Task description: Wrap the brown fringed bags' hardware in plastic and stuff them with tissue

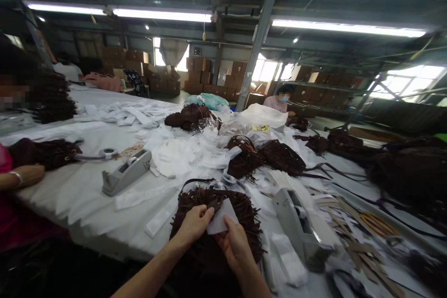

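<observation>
A dark brown fringed bag [195, 202] lies at the table's near edge in front of me. My left hand [194, 224] is closed, pinching the left edge of a small white paper piece [221, 219] over the bag. My right hand [235, 244] is closed too, gripping the same paper from below and right. A thin dark strap [195, 180] arcs behind the bag.
A grey tape dispenser [126, 173] sits to the left, another [300, 223] to the right. More brown fringed bags [265, 158], white paper pieces [132, 114] and card strips [352, 237] cover the white table [80, 191]. A co-worker's arm [21, 177] rests at left; another person [281, 100] sits far across.
</observation>
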### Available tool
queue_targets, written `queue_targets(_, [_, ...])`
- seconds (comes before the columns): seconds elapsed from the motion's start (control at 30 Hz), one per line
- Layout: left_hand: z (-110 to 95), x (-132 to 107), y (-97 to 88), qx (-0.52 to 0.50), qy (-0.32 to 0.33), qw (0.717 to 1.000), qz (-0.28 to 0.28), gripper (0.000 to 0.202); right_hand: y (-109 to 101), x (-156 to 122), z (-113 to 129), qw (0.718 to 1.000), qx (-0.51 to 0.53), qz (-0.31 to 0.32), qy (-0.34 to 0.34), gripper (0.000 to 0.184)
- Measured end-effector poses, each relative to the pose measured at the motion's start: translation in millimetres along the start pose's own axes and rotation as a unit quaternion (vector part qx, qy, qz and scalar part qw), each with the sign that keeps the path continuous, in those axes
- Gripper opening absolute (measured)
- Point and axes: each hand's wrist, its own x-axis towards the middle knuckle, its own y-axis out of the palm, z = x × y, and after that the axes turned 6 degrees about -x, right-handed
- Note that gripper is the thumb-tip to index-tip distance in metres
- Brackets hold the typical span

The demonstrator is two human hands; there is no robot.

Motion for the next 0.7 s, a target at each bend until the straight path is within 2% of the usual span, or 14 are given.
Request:
queue_targets(0.13, [0.0, -11.7, 3.1, -0.046, -0.097, 0.991, 0.077, 0.038, -6.8, 1.9, -8.3, 1.0, 0.017, 0.012, -0.023, 0.035])
queue_targets(0.3, [-1.8, -11.4, 7.1, -0.092, -0.147, 0.98, 0.092, 0.035, -0.8, 8.3, -8.0, 0.999, 0.023, 0.01, -0.044, 0.037])
queue_targets(0.4, [-4.0, -7.4, 12.8, -0.095, -0.145, 0.981, 0.084, 0.037, 7.3, 14.0, -5.8, 0.998, -0.005, 0.015, -0.057, 0.039])
queue_targets(0.57, [0.5, -9.3, 17.4, -0.109, -0.106, 0.986, 0.064, 0.035, 10.3, 18.7, -9.9, 0.989, -0.079, -0.047, -0.118, 0.026])
queue_targets(0.7, [9.4, -11.9, 7.4, -0.184, -0.057, 0.981, 0.0, 0.032, 5.4, 13.7, -7.0, 0.996, -0.026, -0.032, -0.086, 0.026])
